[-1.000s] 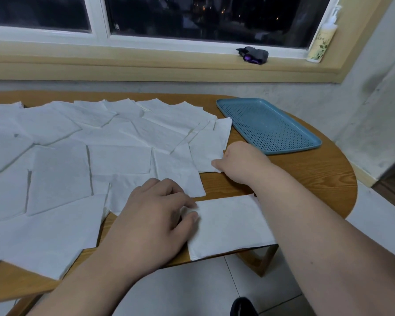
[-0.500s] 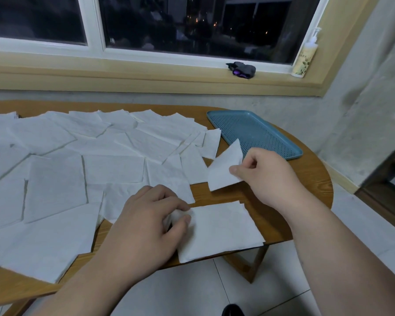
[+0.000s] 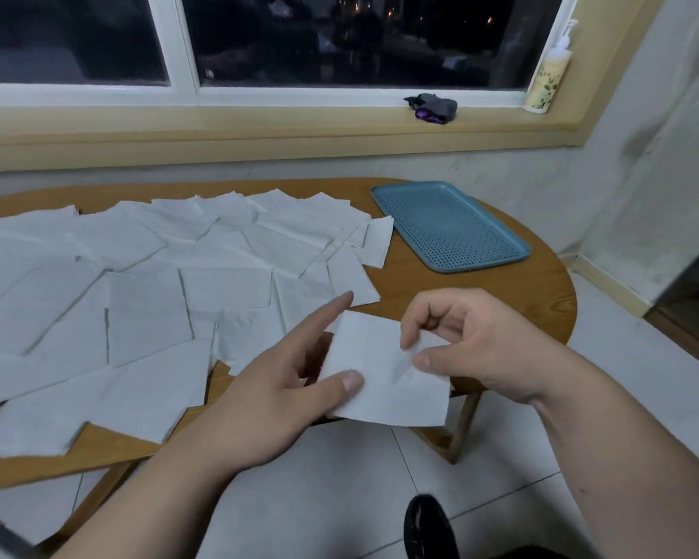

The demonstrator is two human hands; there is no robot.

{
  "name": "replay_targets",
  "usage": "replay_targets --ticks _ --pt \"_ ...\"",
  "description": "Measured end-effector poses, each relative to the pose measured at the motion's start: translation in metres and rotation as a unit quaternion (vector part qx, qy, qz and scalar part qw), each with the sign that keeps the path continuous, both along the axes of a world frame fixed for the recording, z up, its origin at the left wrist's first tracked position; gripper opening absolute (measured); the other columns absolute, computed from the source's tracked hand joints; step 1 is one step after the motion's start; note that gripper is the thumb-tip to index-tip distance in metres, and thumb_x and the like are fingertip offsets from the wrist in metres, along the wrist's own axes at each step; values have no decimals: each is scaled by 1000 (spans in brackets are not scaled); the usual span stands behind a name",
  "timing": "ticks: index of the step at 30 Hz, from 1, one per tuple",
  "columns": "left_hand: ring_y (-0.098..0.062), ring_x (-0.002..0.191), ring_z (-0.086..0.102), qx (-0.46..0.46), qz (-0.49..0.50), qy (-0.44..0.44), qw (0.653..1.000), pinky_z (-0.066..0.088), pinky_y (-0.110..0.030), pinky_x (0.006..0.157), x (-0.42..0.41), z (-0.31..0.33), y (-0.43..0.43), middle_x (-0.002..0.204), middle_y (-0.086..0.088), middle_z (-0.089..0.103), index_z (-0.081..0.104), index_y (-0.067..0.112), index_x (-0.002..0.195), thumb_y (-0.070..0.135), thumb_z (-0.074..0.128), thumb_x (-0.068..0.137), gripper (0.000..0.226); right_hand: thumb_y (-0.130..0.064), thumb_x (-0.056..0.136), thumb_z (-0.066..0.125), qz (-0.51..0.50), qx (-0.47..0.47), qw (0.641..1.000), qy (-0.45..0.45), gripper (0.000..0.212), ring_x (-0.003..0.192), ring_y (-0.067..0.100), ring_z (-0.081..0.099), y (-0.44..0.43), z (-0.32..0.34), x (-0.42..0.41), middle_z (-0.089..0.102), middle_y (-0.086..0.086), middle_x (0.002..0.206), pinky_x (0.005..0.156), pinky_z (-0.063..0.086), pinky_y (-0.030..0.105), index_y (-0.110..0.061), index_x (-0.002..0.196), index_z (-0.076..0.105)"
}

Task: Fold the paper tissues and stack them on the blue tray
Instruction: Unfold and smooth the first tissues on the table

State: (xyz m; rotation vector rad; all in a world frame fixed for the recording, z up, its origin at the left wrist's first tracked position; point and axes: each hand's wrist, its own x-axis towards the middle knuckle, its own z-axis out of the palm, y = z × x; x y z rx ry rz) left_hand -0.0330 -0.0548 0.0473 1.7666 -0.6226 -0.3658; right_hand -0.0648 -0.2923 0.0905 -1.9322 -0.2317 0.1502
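Both hands hold one white paper tissue (image 3: 376, 373) lifted over the table's near edge. My left hand (image 3: 283, 381) has its thumb on the tissue's left side and its fingers stretched behind it. At the tissue's right side my right hand (image 3: 461, 340) pinches it between thumb and forefinger. Several unfolded white tissues (image 3: 158, 284) lie spread over the left and middle of the wooden table (image 3: 481, 300). The blue perforated tray (image 3: 448, 223) sits at the far right of the table with nothing on it.
On the window sill behind stand a pump bottle (image 3: 549, 78) and a small dark bundle (image 3: 434, 106). The round table's right edge falls off to a tiled floor (image 3: 340, 498). A dark shoe (image 3: 428, 526) shows below.
My right hand brought a tissue from the pile toward me. My left hand left the tissue lying at the table edge and now shares the hold on the lifted one.
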Motion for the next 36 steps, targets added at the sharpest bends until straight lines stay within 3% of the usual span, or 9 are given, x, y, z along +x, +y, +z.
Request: replay_targets --ticks 2,6,9,12,16,20,23,29,36 --pt "-9 111 64 -7 39 -12 999 51 -45 100 -3 -6 5 118 17 67 47 69 126 50 69 75 59 17 78 67 -22 -44 999 9 46 83 6 64 -3 -5 1 70 -10 82 74 48 24 -29 76 73" --pt "-14 80 64 5 65 -3 998 55 -29 78 -3 -21 11 103 20 63 38 77 125 28 77 86 74 9 81 67 -45 -137 987 75 42 82 -6 63 -6 -17 8 71 -18 86 79 42 25 -32 78 76" --pt "-21 90 65 18 69 -7 997 56 -35 86 7 -34 11 104 13 67 51 71 122 26 73 87 61 0 85 69 -75 -177 976 101 39 68 -10 59 -7 -26 20 69 -27 85 73 43 26 -39 81 76" --pt "-11 86 62 68 54 -101 991 44 -11 72 21 -46 7 88 11 61 70 55 108 20 70 91 39 -6 87 69 -112 -188 968 121 36 48 11 39 -13 -35 31 59 -19 55 56 36 32 -42 85 75" --pt "0 90 57 136 49 -165 976 39 -5 74 42 -55 -1 89 24 55 76 40 105 23 68 93 22 -12 88 68 -143 -210 958 132 33 47 12 36 -24 -42 43 45 -12 48 50 31 29 -44 84 73" --pt "-1 86 50 166 46 -241 955 45 -20 78 53 -63 -8 78 28 47 77 31 107 25 65 90 22 -12 90 65 -142 -284 941 115 30 57 1 56 -22 -44 48 61 -32 71 49 43 15 -41 83 71" --pt "-13 83 55 175 56 -278 943 50 -37 73 53 -65 -11 83 16 56 77 27 106 27 63 89 22 -9 93 62 -132 -313 936 88 31 77 -7 58 -22 -47 50 64 -24 99 60 48 13 -40 92 71" --pt "-11 88 55 165 75 -279 943 48 -43 76 47 -66 -9 85 14 59 77 28 104 30 59 89 24 -2 90 58 -133 -280 950 41 36 72 5 61 -28 -50 44 61 -23 100 62 58 29 -35 92 72" --pt "-4 87 59 146 43 -268 951 50 -39 77 40 -57 -2 80 27 56 80 24 96 30 62 85 22 0 90 55 -120 -244 962 34 37 77 2 59 -27 -60 27 60 -25 101 71 57 24 -30 96 74"
